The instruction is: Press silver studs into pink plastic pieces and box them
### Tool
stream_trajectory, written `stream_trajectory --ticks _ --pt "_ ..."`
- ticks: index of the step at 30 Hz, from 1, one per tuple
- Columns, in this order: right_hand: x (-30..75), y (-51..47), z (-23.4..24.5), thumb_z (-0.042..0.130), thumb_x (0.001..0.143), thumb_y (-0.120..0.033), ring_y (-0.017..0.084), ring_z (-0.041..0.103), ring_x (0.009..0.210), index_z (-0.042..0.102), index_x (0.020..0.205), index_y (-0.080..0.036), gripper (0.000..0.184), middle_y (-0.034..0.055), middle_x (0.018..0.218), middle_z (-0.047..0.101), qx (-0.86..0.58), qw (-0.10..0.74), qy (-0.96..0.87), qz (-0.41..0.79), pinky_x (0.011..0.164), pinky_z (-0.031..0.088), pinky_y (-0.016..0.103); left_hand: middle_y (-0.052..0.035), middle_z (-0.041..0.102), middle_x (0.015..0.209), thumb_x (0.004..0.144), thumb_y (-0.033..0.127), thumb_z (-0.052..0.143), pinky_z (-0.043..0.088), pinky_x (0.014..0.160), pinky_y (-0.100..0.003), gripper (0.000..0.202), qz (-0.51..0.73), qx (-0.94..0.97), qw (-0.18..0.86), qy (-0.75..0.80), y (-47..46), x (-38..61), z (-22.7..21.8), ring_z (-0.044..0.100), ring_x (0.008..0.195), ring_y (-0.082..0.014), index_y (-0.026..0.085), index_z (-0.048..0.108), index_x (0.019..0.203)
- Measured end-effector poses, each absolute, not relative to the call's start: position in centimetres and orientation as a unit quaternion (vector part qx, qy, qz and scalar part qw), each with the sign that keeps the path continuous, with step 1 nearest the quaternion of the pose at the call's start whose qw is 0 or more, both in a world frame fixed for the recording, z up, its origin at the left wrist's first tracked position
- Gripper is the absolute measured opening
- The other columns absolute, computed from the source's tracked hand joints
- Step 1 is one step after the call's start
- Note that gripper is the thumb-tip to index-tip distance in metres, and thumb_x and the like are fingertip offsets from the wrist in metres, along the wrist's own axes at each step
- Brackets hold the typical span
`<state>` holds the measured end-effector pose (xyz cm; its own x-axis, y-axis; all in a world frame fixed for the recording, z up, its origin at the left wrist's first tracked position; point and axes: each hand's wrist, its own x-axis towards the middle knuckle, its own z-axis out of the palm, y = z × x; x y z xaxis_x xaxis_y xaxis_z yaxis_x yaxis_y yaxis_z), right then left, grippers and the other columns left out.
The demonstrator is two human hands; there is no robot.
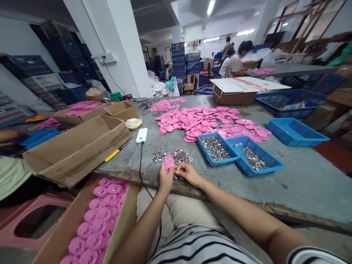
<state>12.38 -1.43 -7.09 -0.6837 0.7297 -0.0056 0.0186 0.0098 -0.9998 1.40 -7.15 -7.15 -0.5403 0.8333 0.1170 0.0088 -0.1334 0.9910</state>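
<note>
Near the table's front edge, my left hand (pixel 165 180) is closed around a flat pink piece (pixel 168 162) with a scalloped edge, held upright. My right hand (pixel 189 173) touches the side of the left one, thumb and forefinger pinched together; whatever sits in that pinch is too small to make out. Just beyond my hands lie two small heaps of shiny metal parts, one on the left (pixel 158 156) and a larger one (pixel 181 156) partly behind the pink piece. Many similar pink pieces (pixel 189 119) are spread in a loose pile farther back.
Two blue trays (pixel 217 164) (pixel 254 172) hold more metal parts. Another blue tray (pixel 298 134) stands at right. A white power bank (pixel 142 135) trails a black cable, beside a yellow cutter (pixel 112 155) and cardboard box (pixel 79 150). Below left, a carton (pixel 125 212) holds stacked pink pieces. People sit behind.
</note>
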Motion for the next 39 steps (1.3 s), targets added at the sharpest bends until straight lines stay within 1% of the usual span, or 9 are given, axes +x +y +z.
stream_trajectory --ticks 9,15,23,30,34,39 --pt "12.3 -1.5 -6.9 0.073 0.06 -0.062 0.008 0.044 0.045 0.048 0.061 -0.019 0.05 -0.0048 0.05 0.055 -0.277 0.281 -0.653 0.646 0.047 0.036 0.021 0.0035 0.062 0.065 0.072 0.036 0.058 0.04 0.039 -0.02 0.022 0.655 0.373 0.309 0.579 -6.9 1.2 -7.5 0.048 0.038 -0.0073 0.02 0.047 0.082" --pt "12.3 -1.4 -6.9 0.073 0.061 -0.061 0.007 0.043 0.044 0.046 0.06 -0.02 0.049 -0.0048 0.05 0.055 -0.274 0.285 -0.654 0.645 0.047 0.036 0.022 0.0039 0.061 0.063 0.074 0.035 0.058 0.041 0.04 -0.02 0.02 0.65 0.386 0.309 0.576 -7.0 1.1 -7.5 0.049 0.039 -0.0079 0.02 0.047 0.08" --pt "12.6 -1.6 -6.9 0.073 0.062 -0.06 0.008 0.043 0.046 0.047 0.06 -0.02 0.048 -0.005 0.05 0.053 -0.282 0.281 -0.66 0.637 0.048 0.035 0.022 0.0036 0.062 0.063 0.072 0.038 0.059 0.041 0.04 -0.019 0.023 0.651 0.379 0.322 0.573 -7.2 1.3 -7.3 0.048 0.039 -0.0072 0.02 0.047 0.079" --pt "12.9 -2.0 -6.7 0.072 0.061 -0.063 0.008 0.042 0.048 0.048 0.062 -0.02 0.049 -0.0041 0.052 0.053 -0.287 0.274 -0.661 0.637 0.05 0.033 0.023 0.0024 0.063 0.065 0.071 0.039 0.06 0.042 0.04 -0.02 0.026 0.652 0.364 0.333 0.576 -7.4 1.5 -7.3 0.05 0.04 -0.008 0.02 0.049 0.085" --pt "13.0 -2.2 -6.7 0.072 0.061 -0.061 0.009 0.041 0.05 0.05 0.062 -0.019 0.048 -0.0041 0.052 0.052 -0.288 0.275 -0.659 0.638 0.05 0.031 0.023 0.0015 0.064 0.066 0.072 0.038 0.06 0.043 0.041 -0.021 0.027 0.65 0.357 0.337 0.58 -7.7 1.5 -7.2 0.051 0.04 -0.0089 0.019 0.049 0.088" --pt "13.3 -2.4 -6.4 0.072 0.063 -0.059 0.008 0.039 0.051 0.05 0.062 -0.019 0.046 -0.0044 0.053 0.052 -0.281 0.271 -0.658 0.644 0.052 0.031 0.023 0.0014 0.065 0.065 0.073 0.037 0.06 0.044 0.042 -0.021 0.025 0.651 0.348 0.336 0.585 -8.0 1.7 -7.1 0.052 0.041 -0.0088 0.019 0.05 0.087"
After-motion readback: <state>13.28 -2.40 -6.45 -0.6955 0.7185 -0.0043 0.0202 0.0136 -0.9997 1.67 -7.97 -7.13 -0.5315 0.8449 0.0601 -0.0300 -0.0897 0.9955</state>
